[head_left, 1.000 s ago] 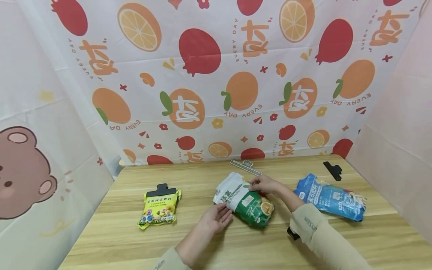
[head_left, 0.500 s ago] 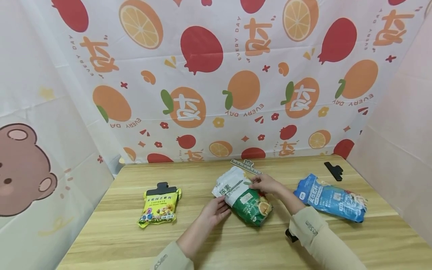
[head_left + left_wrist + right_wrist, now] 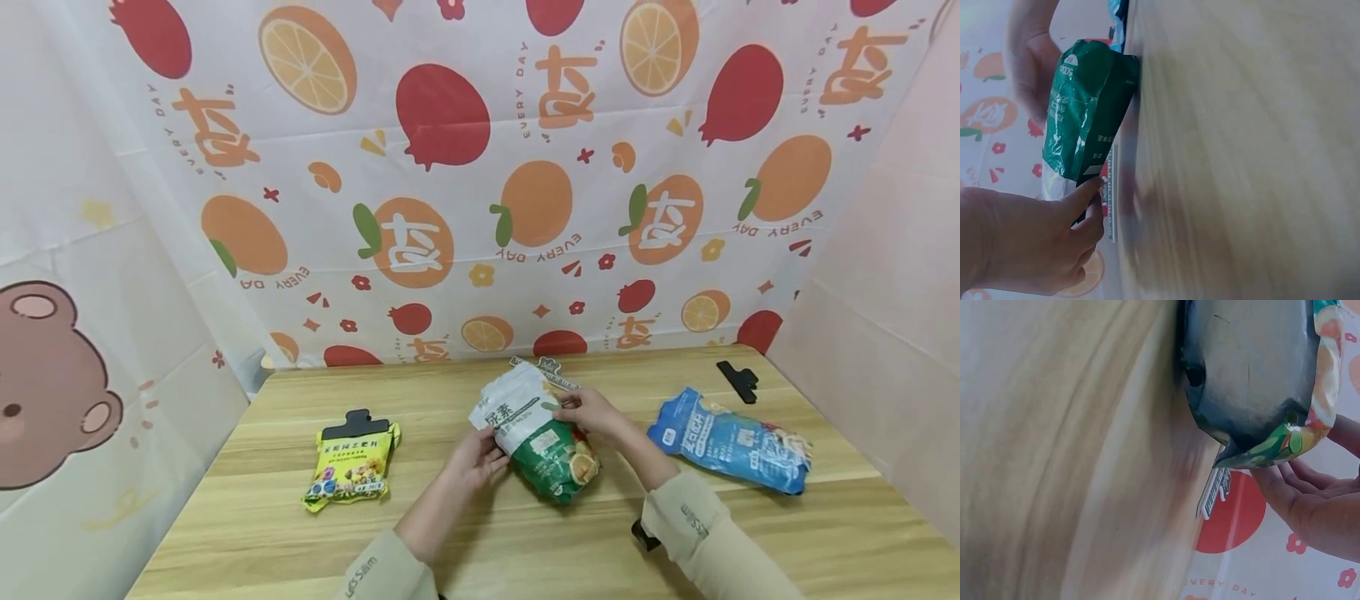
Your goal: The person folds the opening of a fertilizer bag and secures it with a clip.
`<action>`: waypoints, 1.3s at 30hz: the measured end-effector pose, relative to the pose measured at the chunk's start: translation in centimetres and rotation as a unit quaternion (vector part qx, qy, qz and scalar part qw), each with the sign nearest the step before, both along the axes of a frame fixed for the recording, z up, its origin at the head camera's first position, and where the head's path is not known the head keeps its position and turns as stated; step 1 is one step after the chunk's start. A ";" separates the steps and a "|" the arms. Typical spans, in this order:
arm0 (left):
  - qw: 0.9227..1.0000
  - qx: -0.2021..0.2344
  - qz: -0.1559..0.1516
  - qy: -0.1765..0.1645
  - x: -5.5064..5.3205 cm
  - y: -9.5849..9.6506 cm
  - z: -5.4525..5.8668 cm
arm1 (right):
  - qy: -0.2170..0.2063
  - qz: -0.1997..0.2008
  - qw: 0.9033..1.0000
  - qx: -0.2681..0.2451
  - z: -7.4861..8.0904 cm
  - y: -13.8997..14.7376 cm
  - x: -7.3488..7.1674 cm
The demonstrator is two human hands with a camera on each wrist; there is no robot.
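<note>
A green and white bag of urea (image 3: 551,450), printed with oranges, is tilted up over the table, its white top away from me. My left hand (image 3: 474,458) pinches its left edge, thumb in front; the left wrist view shows thumb and fingers of that left hand (image 3: 1035,240) closed on the edge. Opposite, my right hand (image 3: 588,412) grips the right edge between thumb and fingers. In the right wrist view the right hand (image 3: 1316,497) is at the edge of the bag (image 3: 1260,369). Behind the bag's top lies a piano-patterned ruler clip (image 3: 547,367), partly covered.
On the left lies a yellow bag (image 3: 351,467) with a black clip (image 3: 356,423) across its top. A blue bag (image 3: 738,446) rests on the right, with another black clip (image 3: 738,382) behind it. One more black clip (image 3: 643,536) sits beside my right sleeve.
The urea bag has been tilted up and its top has shifted away from me, now overlapping the ruler clip. My left hand has moved slightly forward along with it; the other bags stay put.
</note>
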State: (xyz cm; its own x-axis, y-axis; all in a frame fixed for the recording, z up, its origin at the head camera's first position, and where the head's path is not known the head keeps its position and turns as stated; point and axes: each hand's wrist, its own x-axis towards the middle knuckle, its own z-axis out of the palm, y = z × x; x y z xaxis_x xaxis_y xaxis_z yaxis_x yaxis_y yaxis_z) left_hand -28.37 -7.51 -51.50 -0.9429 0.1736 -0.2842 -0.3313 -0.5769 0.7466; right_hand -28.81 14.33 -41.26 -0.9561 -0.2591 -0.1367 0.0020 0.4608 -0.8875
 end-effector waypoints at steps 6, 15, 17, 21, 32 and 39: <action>0.999 -0.044 0.015 -0.009 3.4 0.8 7.1 | 0.015 -0.024 1.000 -0.003 0.1 -0.4 0.5; 0.996 -0.078 0.042 0.009 4.1 0.6 9.7 | 0.041 -0.054 0.997 -0.033 0.2 -0.9 1.4; 0.994 -0.092 0.050 0.013 4.0 0.5 10.0 | 0.051 -0.057 0.996 -0.042 0.3 -1.0 1.6; 0.993 -0.108 0.054 0.017 4.0 0.2 10.8 | 0.059 -0.068 0.994 -0.063 0.4 -1.3 1.9; 0.993 -0.102 0.031 0.042 3.8 -0.6 11.5 | 0.034 -0.069 0.989 -0.128 0.0 -1.1 2.8; 0.991 -0.112 0.005 0.074 3.8 -0.6 11.8 | 0.018 -0.030 0.989 -0.143 -0.4 -0.2 3.3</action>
